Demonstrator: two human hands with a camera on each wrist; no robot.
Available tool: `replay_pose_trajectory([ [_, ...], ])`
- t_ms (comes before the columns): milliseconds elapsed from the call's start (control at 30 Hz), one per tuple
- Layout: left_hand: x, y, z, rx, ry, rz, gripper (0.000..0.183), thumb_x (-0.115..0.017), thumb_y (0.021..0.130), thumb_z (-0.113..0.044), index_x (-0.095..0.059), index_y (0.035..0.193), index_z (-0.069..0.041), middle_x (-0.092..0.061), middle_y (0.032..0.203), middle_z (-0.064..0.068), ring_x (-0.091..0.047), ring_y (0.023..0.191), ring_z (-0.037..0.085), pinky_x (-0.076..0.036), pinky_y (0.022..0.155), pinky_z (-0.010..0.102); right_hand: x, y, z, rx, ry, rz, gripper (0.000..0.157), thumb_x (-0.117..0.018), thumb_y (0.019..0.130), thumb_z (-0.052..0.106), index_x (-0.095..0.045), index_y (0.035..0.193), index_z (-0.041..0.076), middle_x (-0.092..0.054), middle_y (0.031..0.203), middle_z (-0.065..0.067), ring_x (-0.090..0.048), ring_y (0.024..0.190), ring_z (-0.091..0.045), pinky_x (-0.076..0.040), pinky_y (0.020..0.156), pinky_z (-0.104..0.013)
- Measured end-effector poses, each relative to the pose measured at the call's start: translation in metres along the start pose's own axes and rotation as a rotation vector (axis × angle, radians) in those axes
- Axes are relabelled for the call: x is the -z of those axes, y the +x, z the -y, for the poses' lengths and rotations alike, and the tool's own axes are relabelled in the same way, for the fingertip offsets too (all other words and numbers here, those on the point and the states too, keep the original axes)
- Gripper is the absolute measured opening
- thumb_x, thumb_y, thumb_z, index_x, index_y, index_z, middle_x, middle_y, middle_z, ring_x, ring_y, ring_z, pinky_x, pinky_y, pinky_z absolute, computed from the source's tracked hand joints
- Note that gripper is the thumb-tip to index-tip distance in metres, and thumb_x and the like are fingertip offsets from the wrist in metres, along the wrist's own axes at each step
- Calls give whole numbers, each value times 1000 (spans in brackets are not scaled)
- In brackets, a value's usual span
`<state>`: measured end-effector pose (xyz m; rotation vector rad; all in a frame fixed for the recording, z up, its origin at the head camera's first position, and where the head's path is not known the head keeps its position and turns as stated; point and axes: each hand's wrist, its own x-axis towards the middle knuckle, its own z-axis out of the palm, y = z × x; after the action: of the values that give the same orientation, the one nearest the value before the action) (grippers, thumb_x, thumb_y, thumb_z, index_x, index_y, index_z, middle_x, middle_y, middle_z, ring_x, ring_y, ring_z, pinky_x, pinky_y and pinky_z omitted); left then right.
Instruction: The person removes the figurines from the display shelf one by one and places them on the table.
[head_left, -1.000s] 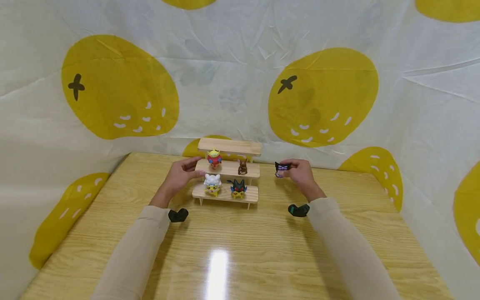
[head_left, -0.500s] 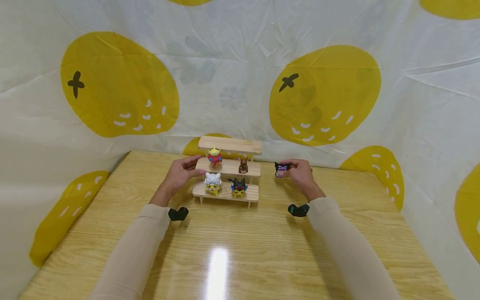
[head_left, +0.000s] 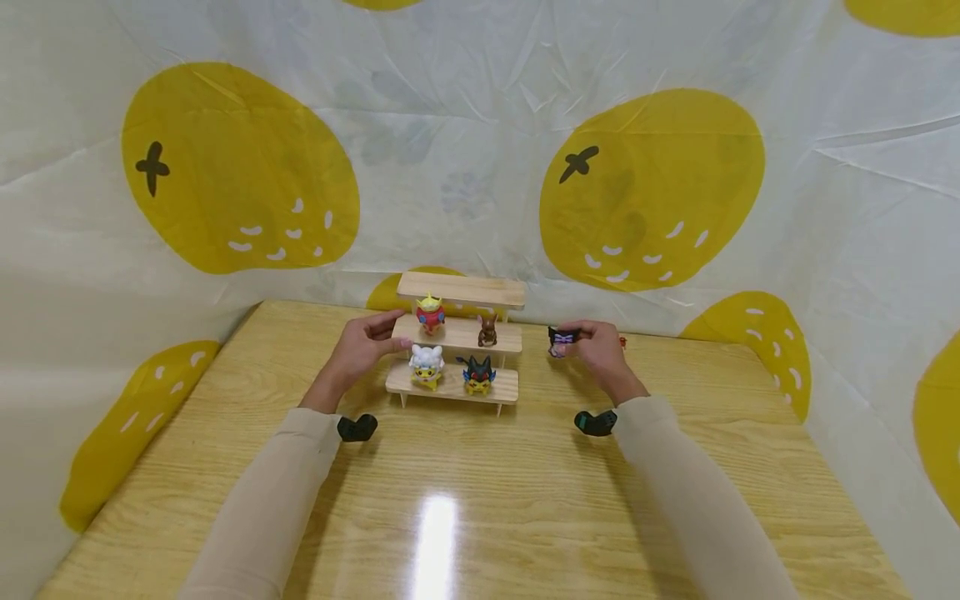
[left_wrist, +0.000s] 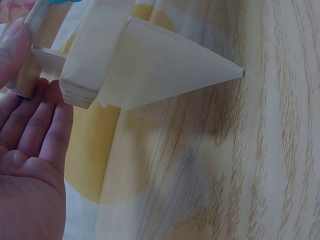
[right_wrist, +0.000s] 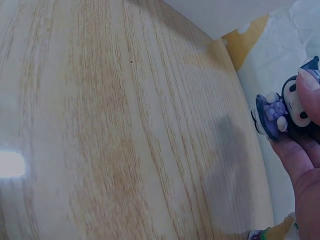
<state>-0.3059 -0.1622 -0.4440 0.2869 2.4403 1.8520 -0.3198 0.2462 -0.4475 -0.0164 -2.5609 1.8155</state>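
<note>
A three-tier wooden display shelf (head_left: 461, 289) stands toward the back of the table. My left hand (head_left: 362, 354) grips the left end of its middle board, the thumb and fingers closed about the board in the left wrist view. On that board sit a red figurine with a yellow top (head_left: 431, 315) and a brown figurine (head_left: 487, 331). The lowest board carries a white-hooded yellow figurine (head_left: 426, 368) and a black-hooded one (head_left: 478, 376). Right of the shelf, my right hand (head_left: 600, 350) pinches a black and purple figurine (right_wrist: 274, 112), its head partly hidden by the thumb.
A small red thing (head_left: 622, 342) shows behind the right hand. Another figurine (right_wrist: 277, 232) is cut off at the bottom of the right wrist view. A white cloth with yellow fruit prints (head_left: 450, 167) hangs behind the wooden table (head_left: 510, 500).
The head view has shifted slightly. My right hand has edged a little left with the figurine, and more of the red thing behind it shows. The left hand keeps its hold on the shelf.
</note>
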Motion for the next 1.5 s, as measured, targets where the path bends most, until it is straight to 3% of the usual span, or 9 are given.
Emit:
replay_pose_trajectory([
  [233, -1, -2, 1, -7, -7, 9, 67, -78, 96, -19, -50, 155, -5, -51, 158, 18, -51, 146, 33, -48, 116, 45, -1, -2, -3, -8, -41, -24, 40, -78, 88, -5, -72, 128, -3, -75, 121, -25, -69, 92, -7, -57, 77, -12],
  [467, 0, -2, 0, -6, 3, 7, 67, -77, 97, -20, -49, 156, -5, -48, 160, 17, -48, 149, 34, -45, 118, 49, -3, 1, -4, 3, -45, -25, 39, -78, 88, -3, -74, 127, -1, -73, 124, -27, -72, 104, -19, -57, 78, -12],
  [900, 1, -1, 0, -2, -4, 6, 67, -77, 97, -20, -49, 156, -5, -49, 160, 17, -50, 148, 34, -46, 118, 48, -7, 2, -3, -15, -40, -1, 40, -78, 89, -2, -72, 129, 0, -72, 127, -26, -71, 107, -20, -56, 79, -12],
  [1200, 1, 0, 3, -13, -20, 6, 65, -77, 96, -16, -51, 154, -3, -54, 155, 18, -56, 142, 34, -58, 104, 28, -8, 1, -5, 16, -11, 8, 42, -78, 87, -6, -71, 128, -4, -72, 125, -28, -71, 103, -17, -59, 79, -14],
  [1500, 1, 0, 2, -11, -10, 4, 66, -77, 96, -17, -50, 155, -4, -51, 158, 18, -52, 146, 34, -50, 114, 44, -8, 0, -5, 1, -7, 3, 43, -78, 87, -6, -71, 129, -3, -73, 125, -26, -69, 98, -11, -58, 78, -14],
])
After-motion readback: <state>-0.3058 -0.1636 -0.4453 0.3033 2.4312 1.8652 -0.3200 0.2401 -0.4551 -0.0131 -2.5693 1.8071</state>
